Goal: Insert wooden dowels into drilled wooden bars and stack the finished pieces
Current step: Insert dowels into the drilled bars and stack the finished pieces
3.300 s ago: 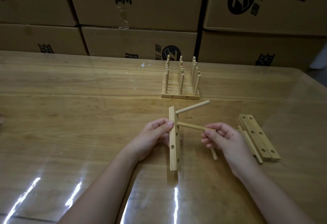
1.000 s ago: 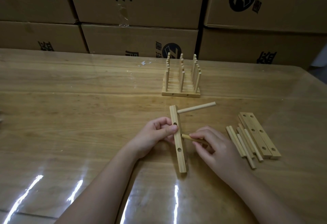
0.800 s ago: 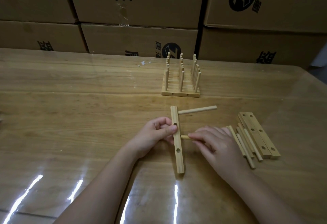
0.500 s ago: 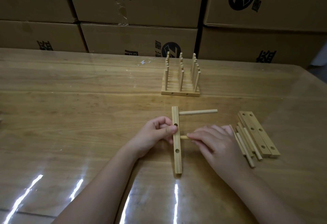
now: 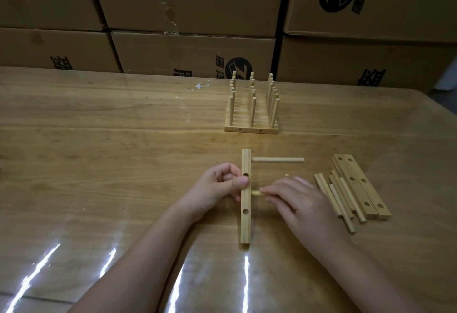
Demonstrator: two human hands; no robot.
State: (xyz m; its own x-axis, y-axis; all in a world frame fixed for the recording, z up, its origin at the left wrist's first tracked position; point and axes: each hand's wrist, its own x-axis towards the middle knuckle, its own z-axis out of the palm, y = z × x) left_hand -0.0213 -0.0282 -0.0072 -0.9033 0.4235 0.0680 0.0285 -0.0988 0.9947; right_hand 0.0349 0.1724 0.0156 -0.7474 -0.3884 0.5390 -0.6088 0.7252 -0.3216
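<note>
Wooden table (image 5: 123,164) | left hand (image 5: 217,186) grips bar (image 5: 245,226) | right hand (image 5: 301,201) pinches dowel (image 5: 256,192) | bar now level, tilted before

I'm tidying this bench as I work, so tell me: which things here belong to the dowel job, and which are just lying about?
In the job: drilled bar in the left hand; fitted dowel; second dowel in the right hand; loose dowels; spare bars; finished stack.
Lying about: cardboard boxes; white scrap.
</note>
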